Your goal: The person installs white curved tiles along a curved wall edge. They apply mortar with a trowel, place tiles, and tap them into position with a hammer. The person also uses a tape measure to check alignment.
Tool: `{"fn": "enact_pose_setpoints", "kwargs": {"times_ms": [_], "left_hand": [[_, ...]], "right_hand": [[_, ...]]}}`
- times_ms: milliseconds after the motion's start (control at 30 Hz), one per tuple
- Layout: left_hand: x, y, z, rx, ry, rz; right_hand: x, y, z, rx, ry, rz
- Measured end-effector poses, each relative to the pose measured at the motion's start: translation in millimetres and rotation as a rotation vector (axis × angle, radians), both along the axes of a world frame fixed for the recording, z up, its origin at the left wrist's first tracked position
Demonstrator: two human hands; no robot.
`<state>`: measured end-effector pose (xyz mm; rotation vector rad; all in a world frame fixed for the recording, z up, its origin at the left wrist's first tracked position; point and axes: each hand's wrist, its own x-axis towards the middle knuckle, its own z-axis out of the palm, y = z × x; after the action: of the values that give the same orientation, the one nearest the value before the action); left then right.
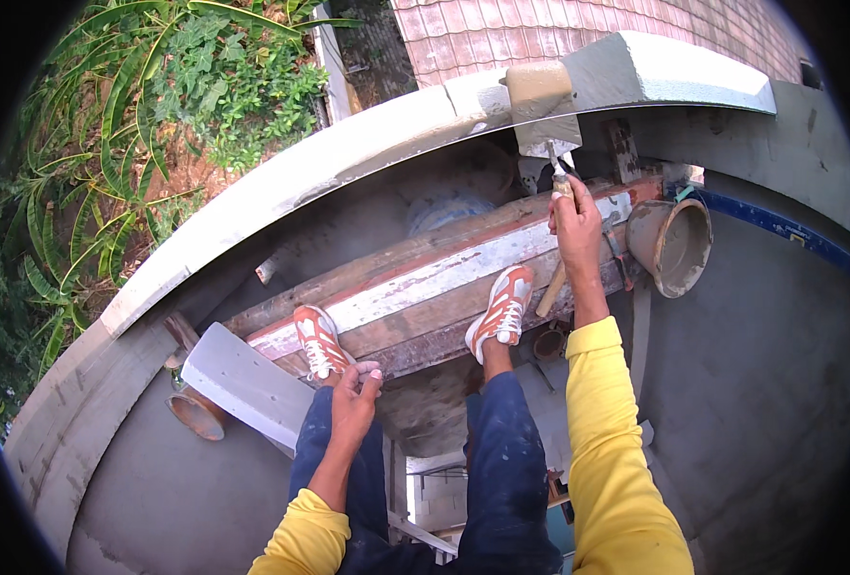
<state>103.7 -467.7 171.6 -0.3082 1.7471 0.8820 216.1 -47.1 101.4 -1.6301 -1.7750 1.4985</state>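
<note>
My right hand (575, 225) grips the wooden handle of a trowel (549, 129). Its blade, coated in grey-beige mortar, is raised at the white curved ledge (377, 129); whether it touches the ledge I cannot tell. My left hand (356, 407) is curled beside my left shoe (319, 340); what its fingertips hold, if anything, is too small to make out. A white board (247, 379) lies left of it. Below my right hand a hammer-like tool with a wooden handle (549, 292) rests on the planks.
I stand on painted wooden planks (425, 297) above an opening. A mortar bucket (669, 249) is at the right, another container (195, 417) at the lower left. A long blue level (770, 220) is far right. Beyond the ledge are plants (128, 125) and a tiled roof (482, 34).
</note>
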Motion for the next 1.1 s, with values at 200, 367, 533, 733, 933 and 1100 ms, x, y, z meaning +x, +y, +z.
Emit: {"fn": "enact_pose_setpoints", "kwargs": {"times_ms": [200, 367, 533, 733, 933, 1100], "left_hand": [[0, 0, 9, 0.024, -0.065, 0.031], [-10, -6, 13, 0.05, -0.075, 0.036], [-20, -16, 19, 0.064, -0.066, 0.059], [-28, -26, 24, 0.088, -0.051, 0.104], [-33, -38, 28, 0.116, -0.077, 0.181], [-41, -47, 33, 0.108, -0.062, 0.271]], "right_hand": [[-14, 41, 3, 1.102, -0.776, 0.356], [-21, 43, 1, 1.225, -0.935, 0.527], [-46, 29, 8, 1.249, -0.848, 0.669], [-85, -4, 10, 1.269, -0.735, 0.84], [-131, -64, 7, 1.147, -0.683, 1.019], [-180, -124, 2, 1.123, -0.664, 1.112]]}}
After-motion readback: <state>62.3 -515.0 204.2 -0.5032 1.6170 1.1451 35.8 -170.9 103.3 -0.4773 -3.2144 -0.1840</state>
